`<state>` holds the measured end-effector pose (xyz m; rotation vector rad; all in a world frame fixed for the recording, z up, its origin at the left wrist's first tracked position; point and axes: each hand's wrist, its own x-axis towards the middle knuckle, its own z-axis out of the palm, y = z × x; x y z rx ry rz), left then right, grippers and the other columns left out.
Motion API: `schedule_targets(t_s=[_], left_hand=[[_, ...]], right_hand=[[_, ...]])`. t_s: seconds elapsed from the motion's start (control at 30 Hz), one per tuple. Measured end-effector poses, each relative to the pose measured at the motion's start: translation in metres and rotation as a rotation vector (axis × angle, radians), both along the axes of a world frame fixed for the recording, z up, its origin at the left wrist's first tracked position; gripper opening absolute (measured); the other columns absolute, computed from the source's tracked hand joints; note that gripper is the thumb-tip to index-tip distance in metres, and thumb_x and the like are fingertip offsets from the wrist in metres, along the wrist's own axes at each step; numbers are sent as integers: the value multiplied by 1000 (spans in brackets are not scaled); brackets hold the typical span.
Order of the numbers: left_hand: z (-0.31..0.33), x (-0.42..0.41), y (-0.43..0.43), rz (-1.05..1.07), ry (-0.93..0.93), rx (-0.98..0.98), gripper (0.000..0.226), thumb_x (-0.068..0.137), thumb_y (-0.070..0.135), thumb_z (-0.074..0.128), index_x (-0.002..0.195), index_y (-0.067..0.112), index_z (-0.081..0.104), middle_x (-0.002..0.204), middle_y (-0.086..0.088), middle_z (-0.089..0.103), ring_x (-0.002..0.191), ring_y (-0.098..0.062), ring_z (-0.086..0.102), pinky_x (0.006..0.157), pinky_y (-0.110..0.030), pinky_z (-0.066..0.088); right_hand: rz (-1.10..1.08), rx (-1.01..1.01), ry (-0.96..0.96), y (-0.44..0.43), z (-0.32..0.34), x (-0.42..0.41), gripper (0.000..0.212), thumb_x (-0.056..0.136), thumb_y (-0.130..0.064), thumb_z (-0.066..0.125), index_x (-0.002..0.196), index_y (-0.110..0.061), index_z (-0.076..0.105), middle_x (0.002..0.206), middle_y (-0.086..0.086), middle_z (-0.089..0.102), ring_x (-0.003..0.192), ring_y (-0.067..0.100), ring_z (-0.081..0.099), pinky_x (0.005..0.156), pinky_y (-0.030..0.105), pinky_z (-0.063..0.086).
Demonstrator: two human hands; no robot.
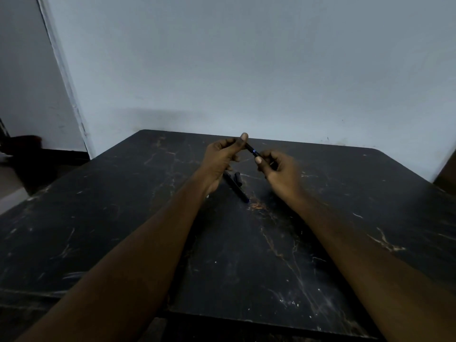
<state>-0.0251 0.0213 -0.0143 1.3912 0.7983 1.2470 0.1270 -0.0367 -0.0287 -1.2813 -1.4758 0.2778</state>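
1. The left grip (219,157) and the right grip (281,169) each pinch one end of a pen (251,149), held in the air over the bench (345,193).
2. I judge that the pen is about to be opened or closed; which one, I cannot tell.
3. A sudden pull may let one part slip from the fingers and fall.
4. A second pen (238,191) lies on the bench just below; a falling part may hit it and make it roll.

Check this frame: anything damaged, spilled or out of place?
Nothing spilled. The left hand and right hand hold a dark pen over the table; a second pen lies loose beneath. Pale streaks on the table may be scratches or marble veining.
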Motion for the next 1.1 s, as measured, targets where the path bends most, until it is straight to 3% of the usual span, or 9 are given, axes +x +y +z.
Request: schedule_targets(t_s=[0.17, 0.27, 0.33, 0.43, 0.6, 0.73, 0.8, 0.97, 1.1], left_hand=[[-4, -1, 5, 58, 34, 56, 26, 84, 40, 72, 86, 14, 74, 54, 18, 58, 56, -3, 47, 54, -21, 36], [-5, -2, 6, 21, 49, 71, 23, 87, 36, 70, 95, 15, 75, 64, 18, 64, 57, 2, 50, 56, -23, 36], [-4, -1, 5, -12, 40, 92, 19, 89, 32, 67, 101, 20, 75, 84, 14, 72, 65, 4, 55, 59, -22, 38], [-2, 1, 5, -59, 10, 70, 16, 91, 29, 66, 104, 25, 74, 107, 9, 73, 85, -8, 58, 69, -27, 39], [-3, 0, 5, 2, 14, 10, 22, 80, 51, 72, 82, 29, 76, 93, 7, 73, 70, -7, 59, 59, -27, 39], [-7, 0, 9, 54, 35, 52, 22, 82, 45, 73, 81, 23, 73, 67, 12, 63, 61, -4, 53, 55, -22, 39], [-8, 0, 11, 48, 39, 68, 17, 84, 40, 73, 82, 24, 74, 62, 16, 63, 58, 0, 53, 54, -22, 39], [-6, 0, 10, -19, 4, 83, 10, 89, 28, 68, 92, 33, 77, 84, 19, 72, 64, 4, 56, 55, -22, 38], [-5, 1, 9, -15, -7, 33, 21, 85, 38, 71, 99, 23, 77, 92, 8, 71, 67, -3, 57, 56, -24, 38]], right_hand=[[20, 11, 48, -1, 1, -2, 12, 90, -11, 65, 96, 0, 64, 80, 19, 64, 74, 29, 60, 66, 31, 48], [51, -23, 119, -1, 1, -3, 7, 92, -11, 61, 96, -5, 59, 79, 12, 65, 69, 14, 61, 61, 15, 47], [55, -48, 104, -1, 0, -2, 8, 95, -14, 57, 94, -6, 59, 78, 11, 66, 67, 11, 61, 61, 19, 44], [44, -51, 86, -3, 0, -1, 14, 97, -16, 54, 96, -3, 58, 79, 12, 66, 66, 12, 59, 64, 27, 43], [47, -20, 99, -3, 3, -5, 13, 94, -10, 59, 99, 2, 56, 83, 19, 62, 75, 22, 58, 63, 23, 44], [52, -12, 108, -2, 2, -5, 10, 91, -4, 62, 96, 1, 56, 80, 12, 60, 68, 14, 56, 60, 13, 43], [55, -29, 122, -1, 1, -4, 7, 92, -7, 61, 94, -3, 56, 80, 15, 63, 68, 16, 58, 59, 15, 44], [45, -59, 100, 0, -1, -1, 7, 96, -14, 57, 94, -8, 57, 76, 9, 67, 65, 11, 61, 61, 24, 44], [34, -24, 90, 0, -1, -2, 7, 93, -12, 61, 93, -7, 56, 81, 14, 66, 70, 16, 60, 61, 25, 44]])
